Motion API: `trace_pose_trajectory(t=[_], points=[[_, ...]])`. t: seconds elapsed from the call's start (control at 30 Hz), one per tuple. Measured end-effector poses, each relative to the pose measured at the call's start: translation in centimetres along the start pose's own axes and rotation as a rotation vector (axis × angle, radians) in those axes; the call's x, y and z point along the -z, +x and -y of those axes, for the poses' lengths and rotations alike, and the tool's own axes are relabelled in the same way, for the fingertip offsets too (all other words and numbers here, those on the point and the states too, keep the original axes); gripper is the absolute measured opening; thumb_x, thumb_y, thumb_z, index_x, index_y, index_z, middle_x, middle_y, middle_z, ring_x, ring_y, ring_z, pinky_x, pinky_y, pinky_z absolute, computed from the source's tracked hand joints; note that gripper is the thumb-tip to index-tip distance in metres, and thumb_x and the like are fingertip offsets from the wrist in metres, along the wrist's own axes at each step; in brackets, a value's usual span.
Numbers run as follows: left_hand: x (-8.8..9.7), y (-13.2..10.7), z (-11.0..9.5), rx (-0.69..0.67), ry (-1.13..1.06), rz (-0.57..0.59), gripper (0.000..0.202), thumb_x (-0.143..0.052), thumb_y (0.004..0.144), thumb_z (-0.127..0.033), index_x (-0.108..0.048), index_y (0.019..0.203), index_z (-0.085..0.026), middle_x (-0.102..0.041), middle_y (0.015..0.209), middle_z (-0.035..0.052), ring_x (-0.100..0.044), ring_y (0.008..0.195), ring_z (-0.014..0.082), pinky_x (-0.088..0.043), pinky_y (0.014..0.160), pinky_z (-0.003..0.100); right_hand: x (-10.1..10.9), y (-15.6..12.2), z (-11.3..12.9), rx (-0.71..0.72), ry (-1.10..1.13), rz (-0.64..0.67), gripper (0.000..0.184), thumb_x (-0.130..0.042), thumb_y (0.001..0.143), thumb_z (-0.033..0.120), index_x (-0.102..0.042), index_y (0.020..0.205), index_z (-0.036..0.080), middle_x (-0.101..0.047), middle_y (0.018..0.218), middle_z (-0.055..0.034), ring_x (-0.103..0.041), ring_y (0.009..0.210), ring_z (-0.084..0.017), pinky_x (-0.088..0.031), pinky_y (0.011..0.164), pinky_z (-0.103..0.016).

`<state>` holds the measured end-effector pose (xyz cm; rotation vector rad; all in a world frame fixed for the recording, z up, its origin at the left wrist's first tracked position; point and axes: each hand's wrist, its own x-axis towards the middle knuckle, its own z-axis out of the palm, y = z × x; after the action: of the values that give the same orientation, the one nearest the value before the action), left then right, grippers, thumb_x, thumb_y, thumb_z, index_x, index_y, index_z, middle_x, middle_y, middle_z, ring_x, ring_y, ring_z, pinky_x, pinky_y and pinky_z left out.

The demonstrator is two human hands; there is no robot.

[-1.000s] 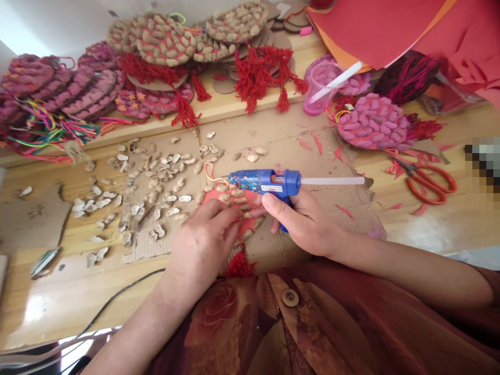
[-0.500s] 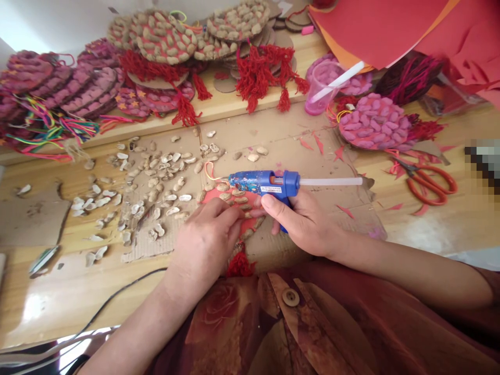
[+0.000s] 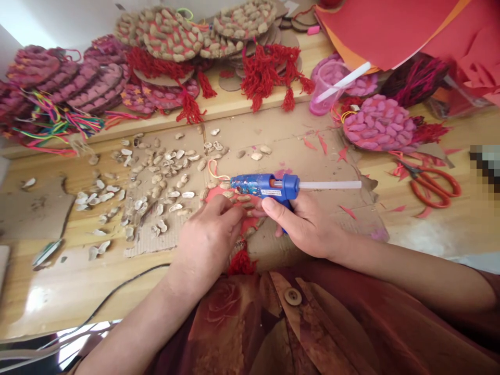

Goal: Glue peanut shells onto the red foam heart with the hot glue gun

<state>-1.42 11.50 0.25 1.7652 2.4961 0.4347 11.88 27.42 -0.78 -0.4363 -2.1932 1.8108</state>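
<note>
My right hand [image 3: 308,224] is wrapped round a blue hot glue gun [image 3: 255,186], its nozzle pointing left and a white glue stick [image 3: 332,184] sticking out behind. Beneath both hands lies a red disc [image 3: 215,194] with peanuts [image 3: 244,198] on it, a yellow-orange cord loop [image 3: 212,167] at its far side and a red yarn tassel [image 3: 241,262] at its near side. My left hand [image 3: 209,229] rests over the disc's left part, fingers curled and pressed together. What those fingertips hold, if anything, is hidden by the hand.
Loose peanuts and split shells [image 3: 172,161] are scattered left on a cardboard sheet [image 3: 269,125]. Orange-handled scissors [image 3: 435,187] and a pink peanut disc [image 3: 380,125] lie right. A pink cup [image 3: 326,91] stands behind. Finished-looking discs [image 3: 172,39] pile along the back; a black cord [image 3: 125,286] crosses front left.
The whole view has shifted slightly, so the table things appear a little to the right. Both hands and the glue gun stay nearly in place over the disc.
</note>
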Motion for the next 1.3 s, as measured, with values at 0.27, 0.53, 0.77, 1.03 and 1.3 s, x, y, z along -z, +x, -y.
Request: trace_pose_trajectory(t=[0.27, 0.53, 0.77, 1.03, 1.3], points=[[-0.5, -0.5, 0.2, 0.001, -0.026, -0.036, 0.019, -0.056, 0.1, -0.023, -0.074, 0.106, -0.024, -0.067, 0.099, 0.0037, -0.066, 0.079, 0.0152, -0.049, 0.066, 0.027, -0.1, -0.1, -0.2, -0.004, 0.079, -0.006, 0.028, -0.053, 0.102, 0.045, -0.068, 0.097, 0.022, -0.067, 0.09, -0.0031, -0.066, 0.075, -0.017, -0.054, 0.052, -0.024], [-0.6, -2.4, 0.2, -0.114, -0.164, -0.132, 0.034, -0.049, 0.099, -0.011, -0.062, 0.13, -0.02, -0.063, 0.116, 0.0087, -0.062, 0.102, 0.0182, -0.053, 0.087, 0.032, -0.1, -0.2, -0.2, -0.042, 0.258, -0.079, 0.03, -0.056, 0.1, 0.048, -0.067, 0.109, 0.021, -0.071, 0.095, -0.0055, -0.074, 0.085, -0.021, -0.057, 0.045, -0.02], [0.2, -1.9, -1.0, -0.117, 0.118, 0.036, 0.033, -0.055, 0.1, -0.022, -0.062, 0.131, -0.023, -0.065, 0.123, 0.0104, -0.057, 0.108, 0.0275, -0.049, 0.088, 0.045, -0.3, -0.3, -0.5, -0.073, 0.246, -0.09, 0.026, -0.058, 0.099, 0.046, -0.068, 0.105, 0.023, -0.07, 0.106, -0.0082, -0.074, 0.088, -0.023, -0.06, 0.046, -0.024], [0.4, -1.6, -2.0, -0.091, 0.272, 0.091, 0.026, -0.054, 0.099, -0.026, -0.064, 0.123, -0.02, -0.063, 0.103, 0.0098, -0.056, 0.103, 0.0286, -0.046, 0.087, 0.046, -0.7, 0.2, -0.4, -0.089, 0.227, -0.157, 0.032, -0.063, 0.094, 0.053, -0.067, 0.098, 0.021, -0.069, 0.098, -0.0089, -0.076, 0.077, -0.024, -0.056, 0.039, -0.026], [0.1, -1.5, -2.6, -0.109, 0.314, 0.077, 0.023, -0.055, 0.097, -0.02, -0.065, 0.117, -0.014, -0.062, 0.097, 0.0081, -0.056, 0.098, 0.0271, -0.045, 0.084, 0.043, -0.5, 0.0, -0.8, -0.136, 0.243, -0.113, 0.031, -0.062, 0.096, 0.052, -0.068, 0.103, 0.022, -0.072, 0.108, -0.0113, -0.077, 0.092, -0.03, -0.059, 0.043, -0.028]])
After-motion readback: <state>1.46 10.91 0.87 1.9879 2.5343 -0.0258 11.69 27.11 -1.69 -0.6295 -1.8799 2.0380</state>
